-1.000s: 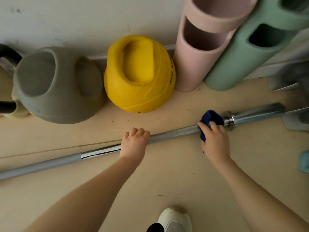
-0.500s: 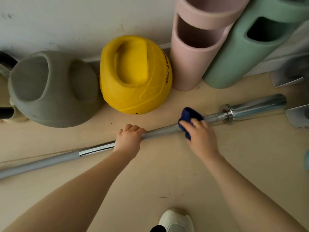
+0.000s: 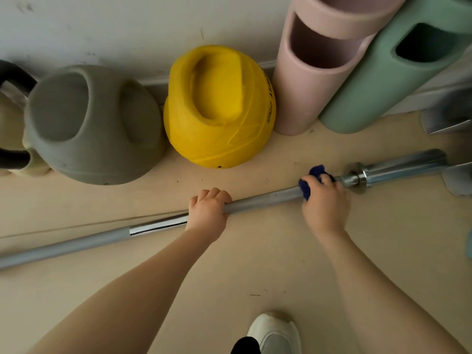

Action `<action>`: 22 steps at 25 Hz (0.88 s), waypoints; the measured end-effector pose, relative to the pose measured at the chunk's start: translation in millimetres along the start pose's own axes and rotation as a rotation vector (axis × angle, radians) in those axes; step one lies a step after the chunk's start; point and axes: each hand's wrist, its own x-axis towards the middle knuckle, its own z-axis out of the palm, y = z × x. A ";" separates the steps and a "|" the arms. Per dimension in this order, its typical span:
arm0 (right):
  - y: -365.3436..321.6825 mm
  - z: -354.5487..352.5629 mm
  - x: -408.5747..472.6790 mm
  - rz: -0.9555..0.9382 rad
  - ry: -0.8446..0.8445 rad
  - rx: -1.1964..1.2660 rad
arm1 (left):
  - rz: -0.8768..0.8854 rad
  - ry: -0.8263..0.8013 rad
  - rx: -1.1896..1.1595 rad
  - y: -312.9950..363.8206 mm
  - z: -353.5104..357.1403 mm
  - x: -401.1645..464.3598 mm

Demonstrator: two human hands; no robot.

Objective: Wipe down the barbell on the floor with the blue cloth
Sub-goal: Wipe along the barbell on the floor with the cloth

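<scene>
barbell (image 3: 268,199) on the floor (image 3: 255,264), running from lower left up to the right edge. left hand (image 3: 207,211) at centre, grip curled over the shaft. right hand (image 3: 325,198) right of centre, grip clamped on blue cloth (image 3: 305,187) wrapped against the bar, just beside the collar.

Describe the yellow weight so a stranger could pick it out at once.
Along the wall stands a row of gym gear. The yellow weight sits mid-row, between a grey weight and a pink foam cylinder. It alone is bright yellow and rounded, with a scooped grip hollow on top.
</scene>
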 end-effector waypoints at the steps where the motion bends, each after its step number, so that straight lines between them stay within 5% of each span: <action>1: -11.0 0.5 -6.1 0.064 0.003 -0.028 | 0.023 -0.010 -0.020 -0.4 0.5 -3.9; 7: -33.4 9.1 -50.6 -0.612 -0.021 -0.104 | 0.081 -0.189 -0.035 -36.0 -4.6 -13.2; 11: -20.9 5.3 -55.4 -0.169 -0.022 -0.047 | 0.052 -0.245 0.050 -58.8 -5.6 -29.7; 17: -109.7 16.8 -113.9 -0.659 -0.176 0.074 | 0.128 -0.360 0.142 -55.1 0.1 -36.3; 22: -85.1 9.0 -110.7 -0.422 -0.121 -0.035 | 0.182 -0.451 0.184 -50.4 5.2 -46.5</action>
